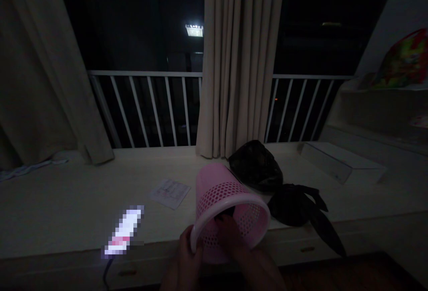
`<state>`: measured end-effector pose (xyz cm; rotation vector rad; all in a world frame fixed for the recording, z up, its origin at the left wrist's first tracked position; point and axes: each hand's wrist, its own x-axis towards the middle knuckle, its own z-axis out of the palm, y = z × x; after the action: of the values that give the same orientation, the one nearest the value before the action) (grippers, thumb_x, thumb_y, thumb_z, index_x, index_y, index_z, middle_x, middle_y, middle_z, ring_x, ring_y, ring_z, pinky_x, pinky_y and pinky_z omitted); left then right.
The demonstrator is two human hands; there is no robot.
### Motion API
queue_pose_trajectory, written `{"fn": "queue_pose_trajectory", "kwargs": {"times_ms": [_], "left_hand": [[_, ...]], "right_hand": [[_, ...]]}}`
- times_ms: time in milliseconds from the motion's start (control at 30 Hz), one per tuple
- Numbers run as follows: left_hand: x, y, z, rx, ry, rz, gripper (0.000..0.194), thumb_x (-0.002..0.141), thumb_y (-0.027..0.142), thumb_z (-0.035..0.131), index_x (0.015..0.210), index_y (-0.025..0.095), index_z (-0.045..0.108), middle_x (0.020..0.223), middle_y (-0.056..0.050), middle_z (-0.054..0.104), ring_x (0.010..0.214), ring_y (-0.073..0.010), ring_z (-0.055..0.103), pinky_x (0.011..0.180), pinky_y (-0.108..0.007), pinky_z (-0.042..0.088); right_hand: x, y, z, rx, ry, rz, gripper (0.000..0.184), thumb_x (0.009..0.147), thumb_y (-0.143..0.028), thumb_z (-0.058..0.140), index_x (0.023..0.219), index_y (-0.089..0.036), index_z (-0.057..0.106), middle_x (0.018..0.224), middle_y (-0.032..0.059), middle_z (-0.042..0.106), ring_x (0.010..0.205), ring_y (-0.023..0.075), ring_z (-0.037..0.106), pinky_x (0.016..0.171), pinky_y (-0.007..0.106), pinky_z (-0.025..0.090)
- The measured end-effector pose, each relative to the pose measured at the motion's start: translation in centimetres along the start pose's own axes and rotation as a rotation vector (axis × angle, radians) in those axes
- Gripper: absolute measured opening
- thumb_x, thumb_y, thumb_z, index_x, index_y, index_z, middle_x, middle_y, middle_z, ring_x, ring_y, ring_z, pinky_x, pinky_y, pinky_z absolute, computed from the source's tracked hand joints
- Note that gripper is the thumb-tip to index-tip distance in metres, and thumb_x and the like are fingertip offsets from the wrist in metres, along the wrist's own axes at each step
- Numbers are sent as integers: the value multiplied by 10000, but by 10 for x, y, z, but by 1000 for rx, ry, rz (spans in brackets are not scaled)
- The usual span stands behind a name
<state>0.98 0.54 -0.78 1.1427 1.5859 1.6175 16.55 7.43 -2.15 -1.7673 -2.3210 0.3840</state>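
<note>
The room is dim; a pale bench [83,201] runs below a dark window with a white railing [160,74], a beige curtain [239,59] standing at 12 o'clock. The left hand [190,247] grips the rim of a pink basket [214,176] at its 8 o'clock. The right hand [228,234] reaches inside, fingers at dark material [230,212]; whether they are closed on it cannot be told. The basket is tilted at the bench's front edge, mouth towards the person.

Step in hand, as judged: working inside the basket with one hand while the other braces it. The next move would call for a steady rim and free passage for the right hand through the mouth.

Outward from the basket: a black bag [257,167] is just beside it at 1 o'clock; a second black bag [291,206], with trailing ends, at 3. A white box [347,164] lies at 2 o'clock, a paper sheet [171,193] between 9 and 10, and a bright pixelated object [124,232], unidentifiable, near 9.
</note>
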Motion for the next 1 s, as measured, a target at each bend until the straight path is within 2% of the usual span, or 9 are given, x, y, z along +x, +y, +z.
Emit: {"fn": "queue_pose_trajectory", "kwargs": {"times_ms": [300,533,700,900,1000], "left_hand": [[-2,2,-9,-47,-35,14,571,698,504,614,1146,151,591,1102,-133,652,1029,-296,615,877,-408,499],[-1,-1,-9,-21,14,65,524,729,553,589,1083,169,625,1093,-115,657,1034,-277,609,878,-375,498],[-2,-3,-12,-40,18,80,475,746,505,592,1063,155,640,1029,-113,676,997,-288,621,883,-405,492],[-1,-4,-14,-14,-1,98,469,758,477,578,1103,162,620,1096,-119,646,1026,-284,602,898,-402,482],[-2,-6,-13,-35,-10,63,487,769,483,561,1132,161,604,1091,-113,644,1007,-272,607,870,-382,495]], "right_hand": [[1,-1,1,-24,12,-28,305,918,-221,473,1196,-131,561,1215,99,536,1152,196,494,1009,442,398],[0,-3,-3,-43,8,-27,308,923,-217,463,1204,-131,557,1201,97,544,1147,194,498,1007,443,399],[-2,-3,-4,-43,8,-22,325,915,-220,480,1220,-134,550,1231,100,529,1172,200,483,1031,455,373],[-2,-3,-3,-41,18,-31,341,916,-237,479,1238,-143,537,1227,99,527,1154,197,489,1026,450,375],[-1,-3,-2,-40,14,-23,321,916,-229,478,1212,-133,553,1205,99,540,1137,193,501,1019,445,381]]}}
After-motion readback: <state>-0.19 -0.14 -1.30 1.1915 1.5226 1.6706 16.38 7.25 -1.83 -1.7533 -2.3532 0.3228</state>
